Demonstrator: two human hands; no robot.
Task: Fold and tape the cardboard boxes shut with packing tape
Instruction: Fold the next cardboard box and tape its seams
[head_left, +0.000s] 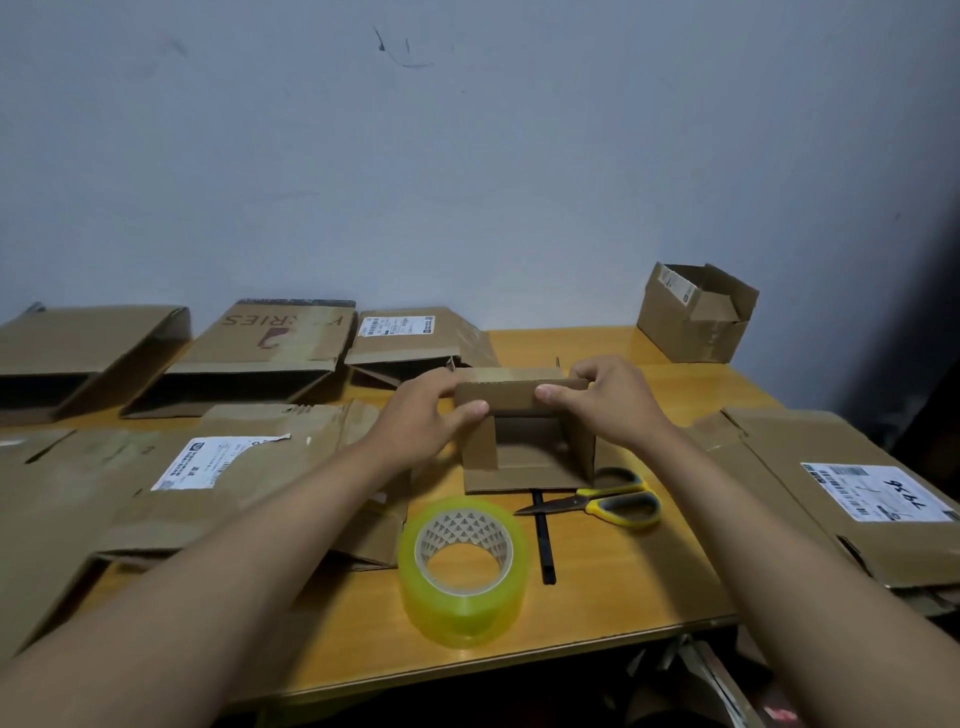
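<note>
A small cardboard box lies on its side at the middle of the wooden table, its open mouth facing me. My left hand grips the left end of its top flap, thumb on the front face. My right hand grips the right end of the same flap, thumb on the front. A roll of clear yellowish packing tape stands on the table in front of the box. Yellow-handled scissors lie just right of the tape, beside the box.
Several flattened and half-open cardboard boxes cover the table's left side and back row. A large flat box with a label lies at right. A small open box stands back right. A black pen lies by the tape.
</note>
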